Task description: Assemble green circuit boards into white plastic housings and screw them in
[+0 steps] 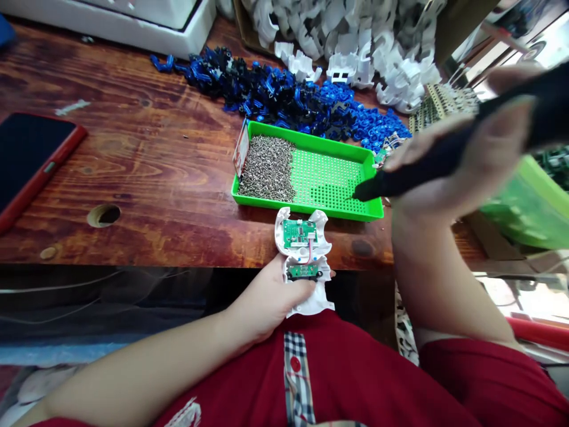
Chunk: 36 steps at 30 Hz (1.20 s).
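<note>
My left hand [271,296] grips a white plastic housing [313,301] at the table's front edge, thumb across its lower part. Two green circuit boards sit in the housing: an upper board [293,233] and a smaller lower board [304,271], with thin red and white wires between them. My right hand [462,160], blurred, is wrapped around a black electric screwdriver [422,166]. Its tip points down and left over the right part of a green perforated tray [311,210]. Small metal screws [267,169] fill the tray's left part. Whether a screw is on the tip I cannot tell.
Behind the tray lie heaps of blue and black plastic parts [267,89] and white housings [347,41]. A red-cased phone [35,154] rests at the left, near a round hole [104,215] in the wooden table. A green bag [528,207] stands at the right.
</note>
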### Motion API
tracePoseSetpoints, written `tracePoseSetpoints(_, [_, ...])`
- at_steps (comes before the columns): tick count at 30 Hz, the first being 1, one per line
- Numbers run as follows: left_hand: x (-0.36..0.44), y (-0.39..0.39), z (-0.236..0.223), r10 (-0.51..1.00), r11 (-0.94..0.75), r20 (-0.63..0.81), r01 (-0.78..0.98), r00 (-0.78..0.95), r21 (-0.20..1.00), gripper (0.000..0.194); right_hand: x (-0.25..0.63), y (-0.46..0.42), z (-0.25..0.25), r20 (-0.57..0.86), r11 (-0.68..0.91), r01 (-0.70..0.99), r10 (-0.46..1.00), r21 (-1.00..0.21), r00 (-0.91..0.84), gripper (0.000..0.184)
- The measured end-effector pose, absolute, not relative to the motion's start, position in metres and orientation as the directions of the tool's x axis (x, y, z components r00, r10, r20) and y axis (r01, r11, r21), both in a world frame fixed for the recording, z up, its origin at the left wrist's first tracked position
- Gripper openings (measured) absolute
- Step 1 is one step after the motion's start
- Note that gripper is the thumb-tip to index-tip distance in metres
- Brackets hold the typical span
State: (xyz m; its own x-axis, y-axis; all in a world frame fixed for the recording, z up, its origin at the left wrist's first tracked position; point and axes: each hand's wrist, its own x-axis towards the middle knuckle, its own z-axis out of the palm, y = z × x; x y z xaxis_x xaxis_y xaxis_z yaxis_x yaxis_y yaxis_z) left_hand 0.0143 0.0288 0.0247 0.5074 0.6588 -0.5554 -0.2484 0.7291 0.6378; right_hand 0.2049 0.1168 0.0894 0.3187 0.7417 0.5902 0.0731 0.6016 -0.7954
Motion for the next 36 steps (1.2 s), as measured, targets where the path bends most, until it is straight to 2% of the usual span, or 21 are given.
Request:
tracePoseSetpoints(1, [0.014, 0.029, 0.025, 0.649, 0.740, -0.563, -0.255, 0.511, 0.622, 0.049, 0.202, 0.136, 0.082, 0.679, 0.694, 0.110, 0.639, -0.711, 0.361, 0.022])
tracePoseSetpoints(3, [0.014, 0.030, 0.025, 0.635, 0.755, -0.572, -0.261, 0.519, 0.601, 0.050, 0.200, 0.168, 0.068, 0.742, 0.755, 0.137, 0.564, -0.641, 0.363, 0.029])
tracePoseSetpoints(10, [0.012, 0.031, 0.024, 0.629, 0.755, -0.561, -0.250, 0.539, 0.606, 0.050, 0.208, 0.196, 0.053, 0.707, 0.719, 0.133, 0.602, -0.682, 0.371, 0.040])
tracePoseSetpoints(23, [0.012, 0.033, 0.028, 0.620, 0.763, -0.568, -0.248, 0.541, 0.597, 0.057, 0.208, 0.195, 0.052, 0.734, 0.760, 0.096, 0.576, -0.643, 0.360, 0.030])
tracePoseSetpoints(29, [0.012, 0.033, 0.027, 0.614, 0.768, -0.569, -0.248, 0.547, 0.591, 0.057, 0.203, 0.190, 0.052, 0.751, 0.771, 0.068, 0.592, -0.634, 0.293, 0.022])
tracePoseSetpoints(34, [0.012, 0.032, 0.024, 0.629, 0.751, -0.546, -0.252, 0.554, 0.610, 0.055, 0.204, 0.191, 0.052, 0.734, 0.765, 0.066, 0.584, -0.640, 0.347, 0.024])
tracePoseSetpoints(36, [0.012, 0.032, 0.023, 0.640, 0.736, -0.530, -0.247, 0.556, 0.631, 0.055, 0.205, 0.188, 0.058, 0.729, 0.778, 0.068, 0.550, -0.625, 0.408, 0.020])
